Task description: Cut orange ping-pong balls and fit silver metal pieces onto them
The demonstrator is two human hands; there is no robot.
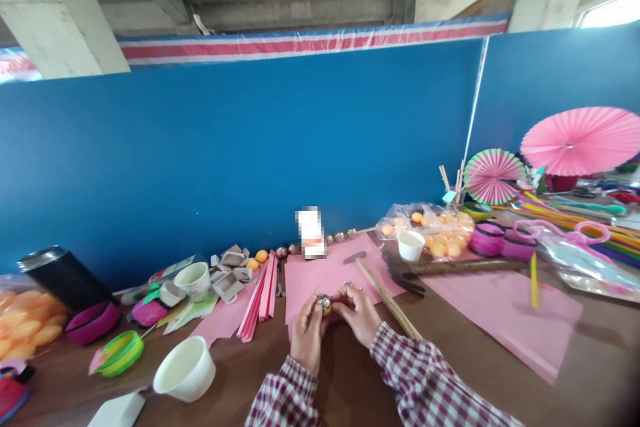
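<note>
Between my hands, over the near edge of a pink paper sheet [310, 283], is a shiny metal ball [325, 305]. My left hand [306, 333] is closed on the ball, thumb and fingers at its left side. From the right, my right hand [361, 313] reaches in with bent fingers, and its thumb meets the ball. Small shiny bits show by the right fingers, too small to name. Beside that hand lies a hammer [380, 287] with a wooden handle. More metal balls [340, 237] are lined up at the sheet's far edge.
Left of me stand a white cup [185, 370], a patterned cup [193, 280] and a black flask [65, 280]. Folded pink strips [260, 303] lie nearer. On the right are a claw hammer [465, 267], bagged orange balls [445, 237], scissors [575, 233] and paper fans [583, 140]. A blue partition [300, 133] closes the back.
</note>
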